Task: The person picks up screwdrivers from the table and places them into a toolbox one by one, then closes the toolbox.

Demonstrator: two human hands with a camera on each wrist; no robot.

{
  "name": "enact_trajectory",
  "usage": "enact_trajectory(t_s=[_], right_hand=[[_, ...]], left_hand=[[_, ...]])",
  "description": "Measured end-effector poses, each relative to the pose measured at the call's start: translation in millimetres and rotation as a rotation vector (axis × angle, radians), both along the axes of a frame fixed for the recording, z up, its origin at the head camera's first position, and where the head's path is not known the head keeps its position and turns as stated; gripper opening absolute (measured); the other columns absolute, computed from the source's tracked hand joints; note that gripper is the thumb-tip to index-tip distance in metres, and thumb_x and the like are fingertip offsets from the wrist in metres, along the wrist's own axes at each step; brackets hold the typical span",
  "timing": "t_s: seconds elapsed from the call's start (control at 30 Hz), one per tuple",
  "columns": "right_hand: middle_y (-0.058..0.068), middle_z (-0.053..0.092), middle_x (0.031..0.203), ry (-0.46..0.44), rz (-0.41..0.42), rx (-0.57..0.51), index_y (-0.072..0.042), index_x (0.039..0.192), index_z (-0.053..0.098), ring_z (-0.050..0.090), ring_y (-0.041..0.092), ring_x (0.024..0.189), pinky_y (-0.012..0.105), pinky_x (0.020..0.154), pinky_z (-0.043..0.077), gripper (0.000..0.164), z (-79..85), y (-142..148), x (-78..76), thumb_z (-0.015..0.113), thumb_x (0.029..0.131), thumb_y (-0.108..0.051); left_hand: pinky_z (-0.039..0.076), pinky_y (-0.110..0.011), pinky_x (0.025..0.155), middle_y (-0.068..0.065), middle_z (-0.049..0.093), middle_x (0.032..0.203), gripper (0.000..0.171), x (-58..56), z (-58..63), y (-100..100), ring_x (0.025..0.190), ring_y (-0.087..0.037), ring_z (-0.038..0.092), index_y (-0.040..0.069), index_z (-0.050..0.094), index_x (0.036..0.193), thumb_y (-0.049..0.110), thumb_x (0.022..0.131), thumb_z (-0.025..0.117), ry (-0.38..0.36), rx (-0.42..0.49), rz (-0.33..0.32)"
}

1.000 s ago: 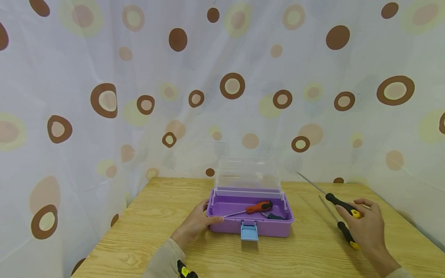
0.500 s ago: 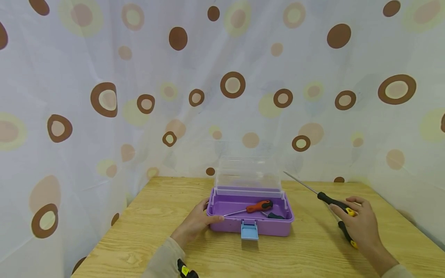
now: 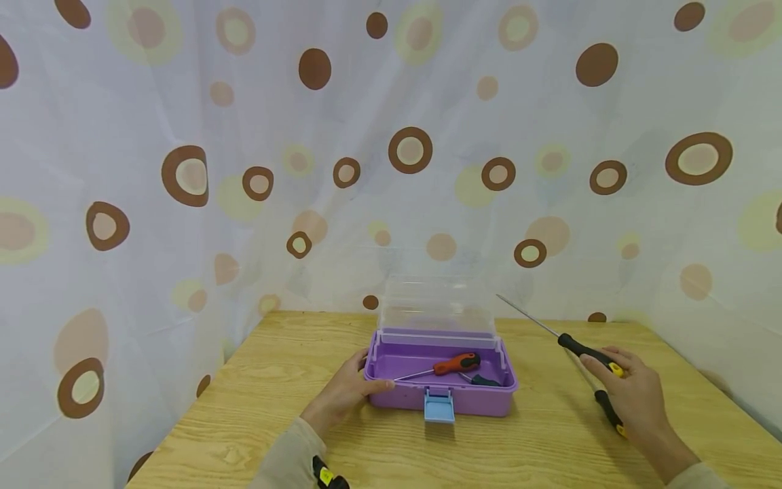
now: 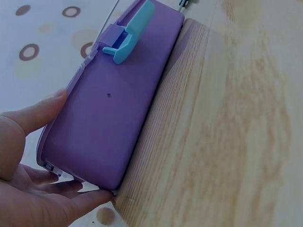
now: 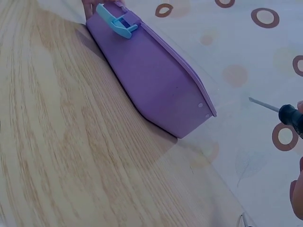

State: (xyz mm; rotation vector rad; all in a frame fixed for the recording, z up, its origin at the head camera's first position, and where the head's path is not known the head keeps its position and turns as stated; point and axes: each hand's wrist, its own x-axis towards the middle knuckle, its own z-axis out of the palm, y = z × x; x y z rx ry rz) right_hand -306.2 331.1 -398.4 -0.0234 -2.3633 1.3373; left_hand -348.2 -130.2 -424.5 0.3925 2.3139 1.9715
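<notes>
Closest in, got a beige left sleeve (image 3: 282,460) with a small black-and-yellow object (image 3: 330,478) right by it, cut off by the bottom edge, so can't really say what to call it. Over on the right, holding a long screwdriver (image 3: 589,353) by its black-and-yellow handle, clamped in the fingers and thumb of the right hand (image 3: 638,397), up above the wooden table (image 3: 256,407), aimed up and left. Just below, spot a second screwdriver (image 3: 608,409) lying on the wood, partly blocked by that hand. In the middle, gripping the left end of a purple box (image 3: 482,405) with the left hand (image 3: 343,392), thumb on the front rim. Note the light-blue latch (image 3: 439,409) hanging down in front. Inside, see a red-and-black screwdriver (image 3: 452,365) plus a dark-handled tool (image 3: 485,381) near the right end. Behind, find the clear lid (image 3: 436,309) standing open, then a white curtain (image 3: 354,224) with brown and cream dots.
</notes>
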Motion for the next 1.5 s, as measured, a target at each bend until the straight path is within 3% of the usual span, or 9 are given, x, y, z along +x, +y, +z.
enact_trajectory(t_s=[0.1,0.2,0.3,0.43,0.63,0.83,1.0,1.37,1.5], right_hand=[[0.031,0.04,0.153,-0.038,0.0,-0.048,0.011,0.143,0.053,0.038,0.049,0.136,0.01,0.074,0.045,0.069,2.0,0.3,0.8,0.066,0.101,-0.043],[0.032,0.04,0.153,-0.061,0.002,-0.078,0.008,0.146,0.05,0.04,0.049,0.133,0.031,0.088,0.052,0.071,4.0,-0.9,0.5,0.066,0.101,-0.045],[0.032,0.042,0.152,-0.069,-0.002,-0.073,0.007,0.148,0.05,0.044,0.046,0.127,0.035,0.086,0.053,0.073,5.1,-3.3,-1.0,0.066,0.1,-0.047],[0.026,0.048,0.146,-0.071,0.003,-0.069,0.002,0.148,0.052,0.049,0.029,0.107,0.019,0.07,0.046,0.071,5.8,-8.7,-2.4,0.067,0.099,-0.048],[0.024,0.039,0.155,-0.112,0.073,-0.132,-0.009,0.151,0.054,0.049,0.023,0.117,0.016,0.077,0.047,0.067,8.4,-13.2,-4.0,0.067,0.098,-0.049],[0.018,0.047,0.146,-0.116,0.174,-0.148,-0.011,0.15,0.057,0.056,-0.001,0.1,0.017,0.08,0.051,0.061,8.8,-16.4,-6.3,0.068,0.1,-0.044],[0.01,0.055,0.135,-0.107,0.224,-0.126,-0.007,0.15,0.054,0.058,0.006,0.103,0.02,0.082,0.053,0.063,10.4,-24.3,-9.3,0.068,0.1,-0.042],[0.02,0.049,0.148,-0.102,0.297,-0.123,-0.004,0.147,0.057,0.051,0.011,0.115,0.022,0.089,0.047,0.058,14.1,-48.0,-20.0,0.067,0.102,-0.039],[0.019,0.049,0.148,-0.115,0.321,-0.147,-0.002,0.146,0.057,0.048,0.018,0.121,0.029,0.094,0.047,0.058,14.1,-58.6,-24.6,0.068,0.102,-0.037]], left_hand=[[0.033,-0.061,0.116,-0.032,0.034,0.158,0.096,-0.3,0.0,-0.6,0.141,-0.047,0.039,-0.005,0.028,0.159,0.012,0.085,0.086,0.012,-0.003,-0.001],[0.034,-0.06,0.115,-0.033,0.035,0.157,0.096,-0.2,-0.5,-1.2,0.139,-0.048,0.041,-0.007,0.028,0.158,0.012,0.085,0.086,0.026,-0.002,-0.009],[0.035,-0.06,0.115,-0.033,0.034,0.157,0.096,-0.2,-0.7,-1.0,0.138,-0.048,0.042,-0.007,0.027,0.158,0.012,0.084,0.086,0.024,0.002,-0.008],[0.034,-0.059,0.115,-0.033,0.034,0.157,0.096,-0.2,-0.1,-0.3,0.138,-0.047,0.043,-0.006,0.027,0.158,0.011,0.084,0.086,0.018,-0.002,0.0],[0.034,-0.06,0.115,-0.033,0.034,0.157,0.095,-0.2,0.8,-0.5,0.138,-0.048,0.043,-0.007,0.026,0.158,0.01,0.086,0.085,0.025,-0.01,-0.002],[0.031,-0.062,0.116,-0.032,0.035,0.157,0.095,-0.8,-0.6,-0.1,0.14,-0.048,0.041,-0.005,0.027,0.159,0.011,0.085,0.085,0.015,-0.013,0.009],[0.031,-0.061,0.116,-0.031,0.034,0.158,0.097,0.6,0.4,0.6,0.139,-0.047,0.041,-0.005,0.027,0.159,0.012,0.084,0.087,0.007,-0.016,0.015],[0.032,-0.06,0.116,-0.031,0.032,0.159,0.098,0.0,-0.3,-0.1,0.14,-0.047,0.041,-0.004,0.027,0.159,0.013,0.083,0.087,0.012,0.002,-0.001],[0.033,-0.06,0.116,-0.032,0.032,0.159,0.099,0.9,0.2,-0.6,0.14,-0.047,0.04,-0.004,0.027,0.159,0.014,0.084,0.087,0.008,-0.003,0.003]])
